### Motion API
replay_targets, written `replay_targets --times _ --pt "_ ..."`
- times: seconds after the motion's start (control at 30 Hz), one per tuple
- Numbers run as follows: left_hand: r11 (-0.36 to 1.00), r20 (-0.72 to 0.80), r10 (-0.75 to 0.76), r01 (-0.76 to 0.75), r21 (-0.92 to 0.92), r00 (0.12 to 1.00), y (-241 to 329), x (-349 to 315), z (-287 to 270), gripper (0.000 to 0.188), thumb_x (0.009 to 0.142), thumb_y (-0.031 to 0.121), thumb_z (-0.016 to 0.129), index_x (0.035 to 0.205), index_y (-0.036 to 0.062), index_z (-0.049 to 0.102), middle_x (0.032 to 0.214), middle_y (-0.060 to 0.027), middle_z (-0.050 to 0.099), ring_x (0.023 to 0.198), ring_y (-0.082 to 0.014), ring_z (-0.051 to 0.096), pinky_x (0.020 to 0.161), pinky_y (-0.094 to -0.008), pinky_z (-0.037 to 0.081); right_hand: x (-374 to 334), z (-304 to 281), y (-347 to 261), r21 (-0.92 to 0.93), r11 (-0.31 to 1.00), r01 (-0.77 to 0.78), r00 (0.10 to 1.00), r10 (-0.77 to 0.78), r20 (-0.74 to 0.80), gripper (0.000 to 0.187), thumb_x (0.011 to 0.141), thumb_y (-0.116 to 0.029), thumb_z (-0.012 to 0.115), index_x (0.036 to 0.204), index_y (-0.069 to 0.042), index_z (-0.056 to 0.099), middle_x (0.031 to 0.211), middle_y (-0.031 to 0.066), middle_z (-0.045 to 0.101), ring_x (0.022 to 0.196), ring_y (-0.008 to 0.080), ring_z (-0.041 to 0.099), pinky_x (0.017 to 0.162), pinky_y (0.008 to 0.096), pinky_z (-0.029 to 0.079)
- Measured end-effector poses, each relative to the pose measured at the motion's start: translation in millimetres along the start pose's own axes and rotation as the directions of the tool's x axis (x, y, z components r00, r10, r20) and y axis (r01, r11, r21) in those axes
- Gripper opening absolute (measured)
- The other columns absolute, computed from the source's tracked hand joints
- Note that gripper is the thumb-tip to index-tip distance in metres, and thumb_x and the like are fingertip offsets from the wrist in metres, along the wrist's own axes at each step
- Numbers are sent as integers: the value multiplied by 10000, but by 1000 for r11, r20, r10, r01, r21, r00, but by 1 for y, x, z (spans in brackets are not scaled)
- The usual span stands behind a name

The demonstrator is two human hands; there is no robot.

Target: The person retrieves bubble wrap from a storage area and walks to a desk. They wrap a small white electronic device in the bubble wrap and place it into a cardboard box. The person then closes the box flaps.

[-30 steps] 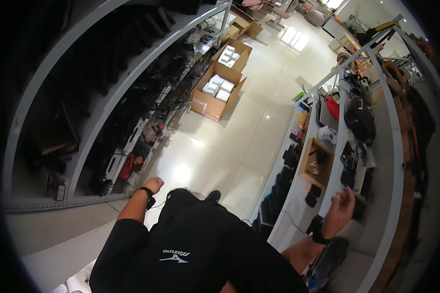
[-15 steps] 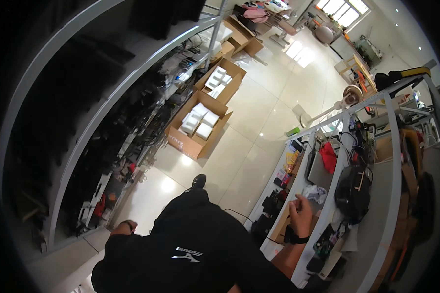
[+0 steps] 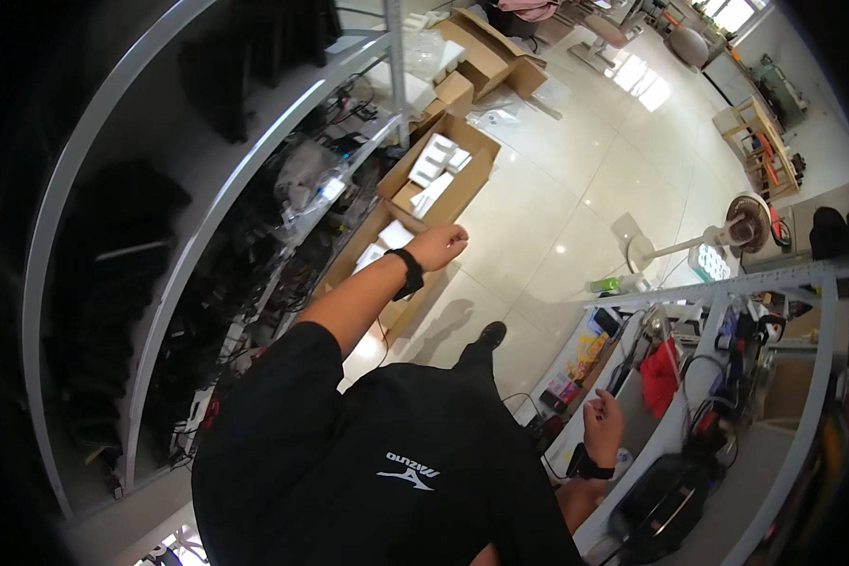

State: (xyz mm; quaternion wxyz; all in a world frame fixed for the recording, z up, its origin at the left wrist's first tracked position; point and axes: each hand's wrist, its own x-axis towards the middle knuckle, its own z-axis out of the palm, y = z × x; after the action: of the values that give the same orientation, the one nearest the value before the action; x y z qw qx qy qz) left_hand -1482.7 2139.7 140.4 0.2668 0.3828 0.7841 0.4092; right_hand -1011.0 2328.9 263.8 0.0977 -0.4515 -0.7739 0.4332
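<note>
You seem to be mid-stride in the aisle, one black shoe (image 3: 491, 334) forward on the tiled floor (image 3: 542, 241), so the step in hand reads as walking with no load rather than handling. Your left hand (image 3: 436, 248) reaches out ahead over the right-hand edge of the nearer cardboard box (image 3: 419, 307); whether it touches cardboard is not clear from above. Its grip is loosely curled, back uppermost, and you cannot tell from here whether the fingertips meet or hide something small. Your right hand (image 3: 604, 429) hangs by the aisle-side edge of the right rack (image 3: 774, 281), its fingers bent but apart, with nothing seen in that grip. If a pick-up from the box were wanted, the move would call for bringing the left hand back over the opening, lowering it and spreading the fingers.

The nearer box stands on the floor along the aisle-side edge of the left rack (image 3: 396, 85). It is plain brown and open at the top, with white blocks (image 3: 395, 233) inside that look like foam; your forearm covers much of it. Just beyond, a second open box (image 3: 474, 179) shows more white pieces (image 3: 432, 160), some with hollows. On the right rack, a bright red item (image 3: 659, 377) and a bulky black bag (image 3: 663, 505) lie near your right hand.
</note>
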Motion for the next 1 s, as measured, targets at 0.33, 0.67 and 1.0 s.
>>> replay_targets --times 0.33,0.67,1.0 --pt "496 216 -844 561 662 491 -176 -86 52 492 978 415 431 1159 42 697 1278 -216 639 1175 -380 620 1020 -467 464 338 -95 -75 -275 946 173 983 -152 99 334 892 -58 655 1210 32 606 834 63 658 750 140 620 725 280 511" --pt "353 85 -935 878 324 345 -251 -12 68 458 1007 393 463 905 42 740 838 -138 735 701 -299 689 674 -467 538 611 -1 -149 -268 938 219 953 -146 267 324 874 -101 696 1171 14 637 751 78 638 689 166 612 672 313 511" --pt "720 -310 -693 647 -253 651 -170 374 -143 305 935 306 551 1040 51 679 1030 -194 708 1000 -370 668 867 -430 512 916 129 -298 -48 945 323 881 -282 380 269 873 -101 684 1118 5 658 706 40 616 642 117 551 607 286 471"
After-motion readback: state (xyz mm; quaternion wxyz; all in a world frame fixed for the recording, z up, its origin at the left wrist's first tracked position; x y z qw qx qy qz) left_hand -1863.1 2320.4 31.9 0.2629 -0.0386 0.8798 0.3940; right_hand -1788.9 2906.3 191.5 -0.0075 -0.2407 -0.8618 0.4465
